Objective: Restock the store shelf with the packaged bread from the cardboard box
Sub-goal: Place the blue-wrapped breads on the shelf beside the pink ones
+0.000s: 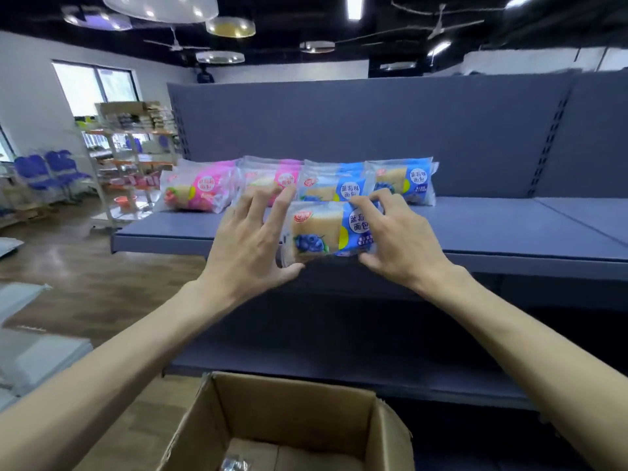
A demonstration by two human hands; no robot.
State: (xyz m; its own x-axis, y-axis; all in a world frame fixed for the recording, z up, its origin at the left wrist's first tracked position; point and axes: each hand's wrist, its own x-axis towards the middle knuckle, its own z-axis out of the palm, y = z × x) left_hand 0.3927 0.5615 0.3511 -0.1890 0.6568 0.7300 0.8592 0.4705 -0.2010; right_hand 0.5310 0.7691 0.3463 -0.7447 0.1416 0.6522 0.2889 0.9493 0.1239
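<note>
I hold a blue blueberry bread pack (323,232) between both hands over the front of the blue-grey shelf (509,229). My left hand (253,239) grips its left end, thumb under the pack and fingers spread above. My right hand (397,237) pinches its right end. Behind it on the shelf stand two pink bread packs (198,192) (272,178) and two rows of blue packs (331,186) (404,180). The open cardboard box (387,433) sits below me; something shiny shows at its bottom.
A lower shelf board (339,365) runs beneath the upper one. The shelf's right part (577,219) is bare. Wooden floor (85,277) lies left, with a wire rack of goods (132,158), blue chairs (47,171) and grey panels (30,358).
</note>
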